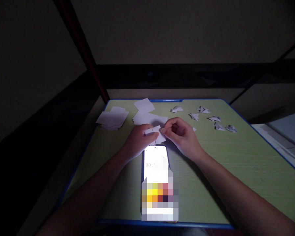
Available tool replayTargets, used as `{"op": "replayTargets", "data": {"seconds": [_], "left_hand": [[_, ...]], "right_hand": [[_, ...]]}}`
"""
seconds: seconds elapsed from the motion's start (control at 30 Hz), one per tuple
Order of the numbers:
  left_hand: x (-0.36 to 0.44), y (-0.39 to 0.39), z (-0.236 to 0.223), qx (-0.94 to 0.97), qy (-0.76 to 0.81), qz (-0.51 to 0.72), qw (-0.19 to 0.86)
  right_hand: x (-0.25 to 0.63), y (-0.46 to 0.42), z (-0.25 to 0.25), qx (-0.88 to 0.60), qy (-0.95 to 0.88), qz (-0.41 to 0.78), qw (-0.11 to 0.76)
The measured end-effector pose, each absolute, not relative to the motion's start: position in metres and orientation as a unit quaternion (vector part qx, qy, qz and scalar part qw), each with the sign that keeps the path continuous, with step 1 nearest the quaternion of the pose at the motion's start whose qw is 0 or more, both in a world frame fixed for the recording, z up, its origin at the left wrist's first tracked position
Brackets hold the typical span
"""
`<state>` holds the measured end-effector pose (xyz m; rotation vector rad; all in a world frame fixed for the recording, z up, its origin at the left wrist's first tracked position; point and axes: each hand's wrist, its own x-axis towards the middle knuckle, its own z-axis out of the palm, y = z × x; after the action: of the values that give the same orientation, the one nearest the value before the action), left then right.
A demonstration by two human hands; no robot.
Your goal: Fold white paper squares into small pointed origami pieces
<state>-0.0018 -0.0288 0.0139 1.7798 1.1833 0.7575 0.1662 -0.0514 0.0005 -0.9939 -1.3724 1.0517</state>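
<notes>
Both my hands meet over the middle of a green table (236, 164) with a blue rim. My left hand (137, 139) and my right hand (180, 132) both pinch a small white paper piece (155, 132), partly folded, held just above the table. A lit phone (156, 170) lies flat right below the paper, between my forearms. Loose white paper squares (147, 116) lie just beyond my hands.
A stack of white paper squares (112, 118) sits at the table's far left. Several small folded paper figures (217, 126) are scattered at the far right, another one (177, 109) near the back edge. The room is dark; a red-black post (83, 49) rises behind the table's left corner.
</notes>
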Motion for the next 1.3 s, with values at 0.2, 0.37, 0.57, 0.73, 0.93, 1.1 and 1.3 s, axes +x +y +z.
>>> {"op": "replayTargets", "data": {"seconds": [0.2, 0.37, 0.57, 0.73, 0.93, 1.1, 1.3], "left_hand": [[-0.001, -0.03, 0.015, 0.703, 0.474, 0.282, 0.449], [-0.001, -0.031, 0.016, 0.687, 0.47, 0.287, 0.474], [-0.002, -0.03, 0.012, 0.742, 0.455, 0.289, 0.4], [-0.001, -0.032, 0.013, 0.757, 0.449, 0.3, 0.367], [-0.001, -0.031, 0.021, 0.714, 0.474, 0.322, 0.403], [-0.004, -0.028, 0.022, 0.723, 0.486, 0.299, 0.389], [-0.007, -0.028, 0.02, 0.726, 0.465, 0.298, 0.411]], "right_hand": [[0.169, -0.053, 0.0, -0.427, -0.619, 0.429, 0.501], [0.17, -0.054, 0.001, -0.454, -0.652, 0.362, 0.488], [0.169, -0.055, 0.001, -0.464, -0.634, 0.395, 0.476], [0.168, -0.054, 0.001, -0.465, -0.624, 0.412, 0.475], [0.167, -0.052, 0.002, -0.444, -0.586, 0.46, 0.498], [0.165, -0.053, 0.003, -0.444, -0.552, 0.483, 0.514], [0.164, -0.055, 0.007, -0.456, -0.53, 0.503, 0.509]]}}
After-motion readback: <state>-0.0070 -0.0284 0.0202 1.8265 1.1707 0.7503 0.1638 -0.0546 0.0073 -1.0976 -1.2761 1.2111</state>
